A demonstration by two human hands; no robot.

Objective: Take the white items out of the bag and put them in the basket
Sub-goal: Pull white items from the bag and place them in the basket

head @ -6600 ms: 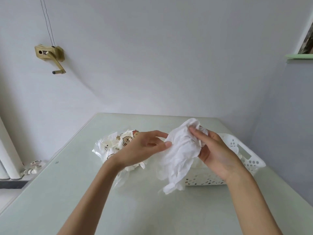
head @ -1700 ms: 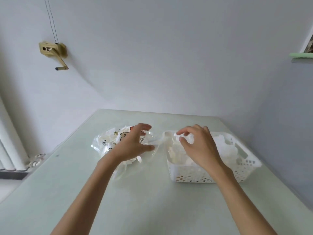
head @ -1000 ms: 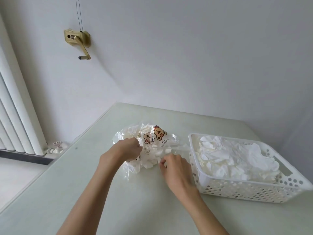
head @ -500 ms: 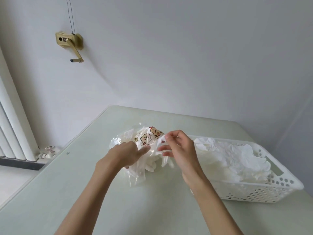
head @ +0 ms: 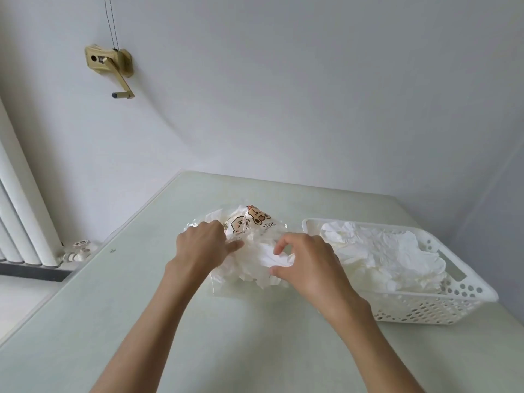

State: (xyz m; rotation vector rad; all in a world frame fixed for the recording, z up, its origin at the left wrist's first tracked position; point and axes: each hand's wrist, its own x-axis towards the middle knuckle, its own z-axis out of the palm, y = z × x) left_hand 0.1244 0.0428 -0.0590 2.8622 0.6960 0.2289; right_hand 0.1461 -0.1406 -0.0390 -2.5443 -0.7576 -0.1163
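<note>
1. Bag (head: 255, 225): clear plastic, printed with cartoon bear faces and a short line of print too small to read. Lies on the table (head: 198, 336), just left of the basket, mouth towards the person.
2. White items (head: 255, 268): crumpled white sheets spilling from the bag's near end; no clear long axis. A second heap (head: 377, 248) fills the basket.
3. Basket (head: 425, 310): white plastic, perforated walls, long axis running away to the right; stands on the table, its left end just beside the bag.
4. Left hand (head: 201, 248): grip clenched on the bag's left side, forefinger pointing right across the plastic.
5. Right hand (head: 306, 265): fingers and thumb curled, grip pinching a white sheet at the bag's mouth; the sheet lies under and left of the fingertips.
6. Crank (head: 113, 66): brass-coloured, wall-mounted, two cords rising from it.
7. Radiator (head: 19, 211): white, at the left edge.
</note>
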